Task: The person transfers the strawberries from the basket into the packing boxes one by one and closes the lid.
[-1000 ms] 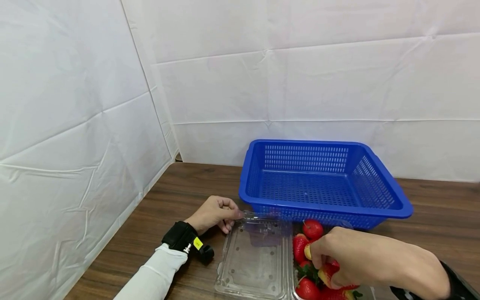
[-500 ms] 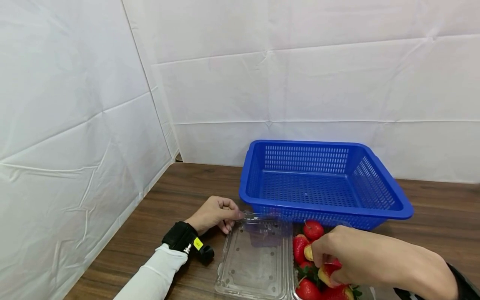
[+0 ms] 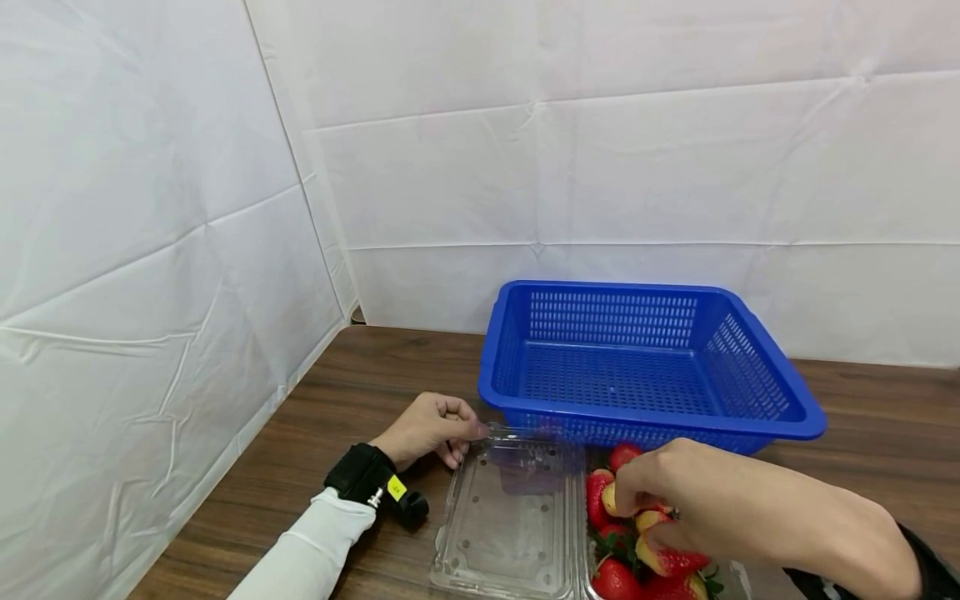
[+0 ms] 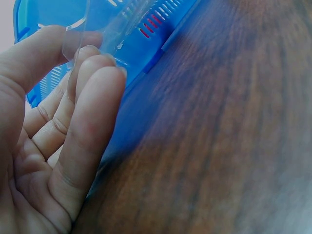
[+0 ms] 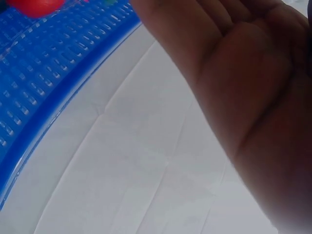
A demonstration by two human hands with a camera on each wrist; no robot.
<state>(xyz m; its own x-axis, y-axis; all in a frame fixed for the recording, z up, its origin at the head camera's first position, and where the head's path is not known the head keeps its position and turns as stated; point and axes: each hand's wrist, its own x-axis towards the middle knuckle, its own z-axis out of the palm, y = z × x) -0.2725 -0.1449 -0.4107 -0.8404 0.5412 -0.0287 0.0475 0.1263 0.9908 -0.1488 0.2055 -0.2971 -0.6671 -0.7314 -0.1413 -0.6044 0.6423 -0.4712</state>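
Observation:
A clear plastic clamshell box lies opened flat at the front of the table in the head view. Its vented lid [image 3: 510, 517] is on the left, and the other half holds several red strawberries [image 3: 617, 578] with pale yellowish shoulders. My left hand [image 3: 431, 429] pinches the lid's far left corner; the left wrist view shows the clear plastic [image 4: 73, 46] between thumb and fingers. Over the strawberries, my right hand [image 3: 720, 496] has its thumb and fingers bent around one strawberry [image 3: 649, 522], which it partly covers. Another strawberry [image 3: 675, 562] lies just below the thumb.
Right behind the clamshell stands a blue slotted plastic basket [image 3: 637, 414] with nothing in it. White sheeting [image 3: 637, 167] hangs behind and to the left of the brown wooden table [image 3: 360, 367]. A black band with a small camera [image 3: 411, 508] sits on the left wrist.
My right hand has risen slightly from the strawberries, and more of the strawberry under the thumb now shows. The left hand, lid and basket stay where they were.

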